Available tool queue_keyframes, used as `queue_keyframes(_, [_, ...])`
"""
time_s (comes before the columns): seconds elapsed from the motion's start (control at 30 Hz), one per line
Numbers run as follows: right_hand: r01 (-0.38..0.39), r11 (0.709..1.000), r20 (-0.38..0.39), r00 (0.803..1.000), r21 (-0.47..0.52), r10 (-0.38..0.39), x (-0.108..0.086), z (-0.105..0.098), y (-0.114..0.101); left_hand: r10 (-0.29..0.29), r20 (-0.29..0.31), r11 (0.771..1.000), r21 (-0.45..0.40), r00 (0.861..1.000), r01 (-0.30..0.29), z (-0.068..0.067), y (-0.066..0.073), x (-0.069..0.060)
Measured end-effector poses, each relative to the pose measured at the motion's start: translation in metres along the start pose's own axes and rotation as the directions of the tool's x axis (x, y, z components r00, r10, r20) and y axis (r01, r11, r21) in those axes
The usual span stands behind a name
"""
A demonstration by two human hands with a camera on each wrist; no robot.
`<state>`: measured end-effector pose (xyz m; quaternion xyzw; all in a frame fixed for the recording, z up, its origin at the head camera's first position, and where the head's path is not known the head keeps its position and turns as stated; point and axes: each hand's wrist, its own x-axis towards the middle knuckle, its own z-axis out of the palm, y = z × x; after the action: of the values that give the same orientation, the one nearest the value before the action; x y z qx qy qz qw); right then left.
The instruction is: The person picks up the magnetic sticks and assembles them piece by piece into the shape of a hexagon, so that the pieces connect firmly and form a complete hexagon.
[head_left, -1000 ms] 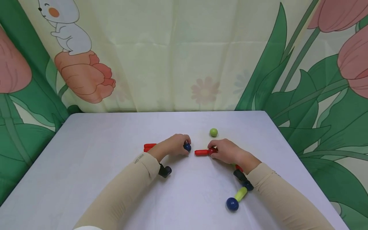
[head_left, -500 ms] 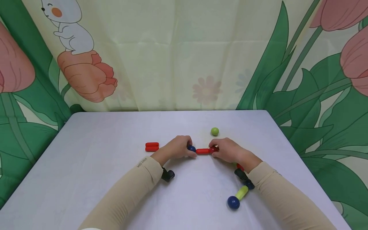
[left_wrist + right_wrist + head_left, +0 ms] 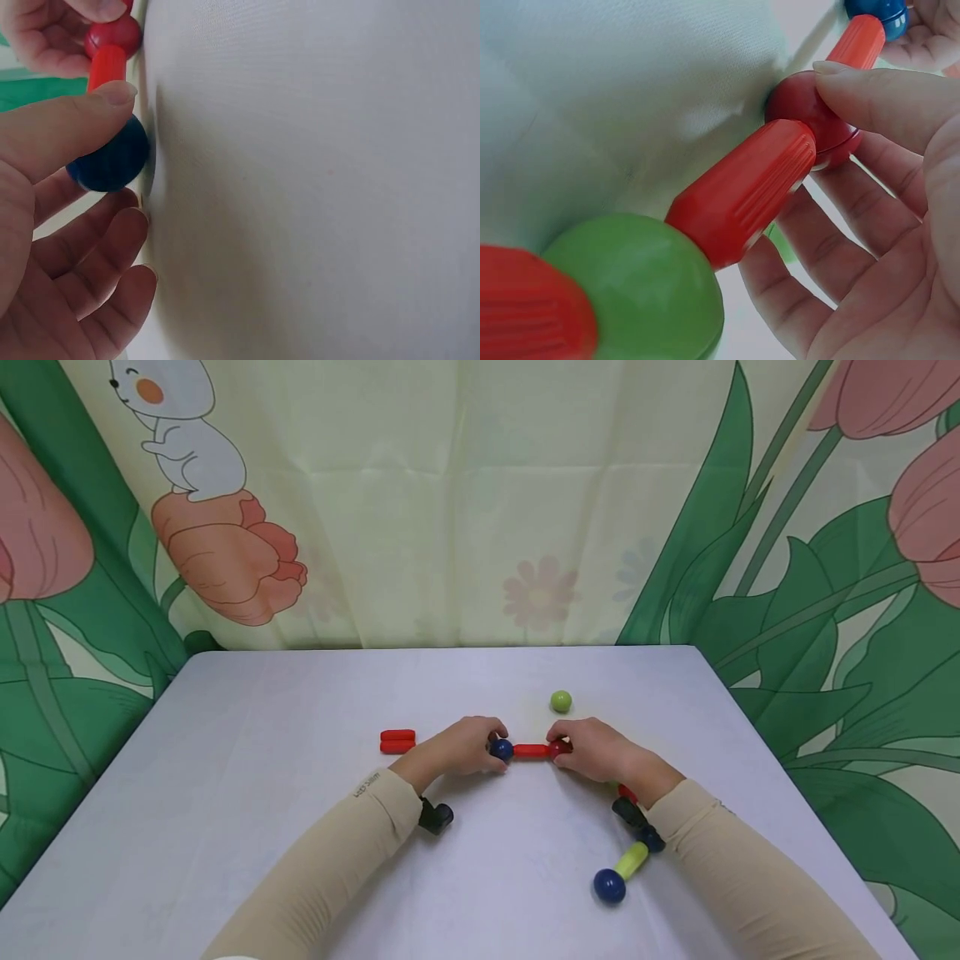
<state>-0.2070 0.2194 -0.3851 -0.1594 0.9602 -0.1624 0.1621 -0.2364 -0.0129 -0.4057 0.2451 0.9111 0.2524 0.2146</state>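
Note:
My left hand (image 3: 463,748) pinches a dark blue ball (image 3: 501,749) between thumb and fingers. A red ridged rod (image 3: 531,751) bridges from this ball to a smaller red ball (image 3: 559,748), which my right hand (image 3: 600,750) holds by thumb and fingertips. In the right wrist view, a second red rod (image 3: 742,187) runs from the red ball to a green ball (image 3: 637,285), with another red rod (image 3: 532,304) beyond. The head view shows the chain's near end: a yellow-green rod (image 3: 632,859) and a large blue ball (image 3: 609,887). The right forearm hides part of the chain.
A loose light-green ball (image 3: 561,701) lies beyond the right hand. Two red rods (image 3: 397,742) lie side by side left of the left hand. Black cameras (image 3: 437,817) hang at the wrists. A printed curtain (image 3: 450,527) stands behind the white table (image 3: 262,760).
My left hand has moved right with the blue ball, closing the gap to the red rod's free end. The ball now touches the rod. My right hand has kept its hold on the red ball.

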Motion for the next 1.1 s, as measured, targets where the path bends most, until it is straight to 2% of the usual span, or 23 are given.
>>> queue_keyframes(0.27, [-0.053, 0.998, 0.006, 0.999, 0.021, 0.053, -0.006, -0.003, 0.008, -0.007, -0.018, 1.0, -0.005, 1.0, 0.007, -0.002, -0.007, 0.004])
queue_keyframes(0.47, [-0.077, 0.997, 0.009, 0.997, 0.012, 0.077, -0.009, -0.006, 0.016, 0.011, -0.012, 1.0, -0.014, 1.0, -0.011, -0.016, -0.007, 0.012])
queue_keyframes(0.63, [-0.082, 0.997, 0.01, 0.997, 0.006, 0.082, -0.011, -0.006, 0.021, 0.063, -0.034, 0.998, 0.018, 0.997, -0.062, -0.034, -0.002, 0.024])
queue_keyframes(0.77, [-0.1, 0.995, 0.019, 0.995, 0.01, 0.1, -0.016, -0.007, 0.024, 0.066, -0.038, 0.997, 0.034, 0.997, -0.065, -0.043, 0.004, 0.037])
queue_keyframes(0.97, [-0.122, 0.992, 0.03, 0.992, 0.014, 0.122, -0.024, -0.01, 0.023, 0.06, -0.055, 0.998, 0.023, 0.997, -0.059, -0.048, 0.012, 0.057])
queue_keyframes(1.1, [-0.118, 0.993, 0.044, 0.992, 0.011, 0.117, -0.028, -0.01, 0.022, 0.072, -0.071, 0.997, -0.002, 0.995, -0.072, -0.044, 0.019, 0.069])
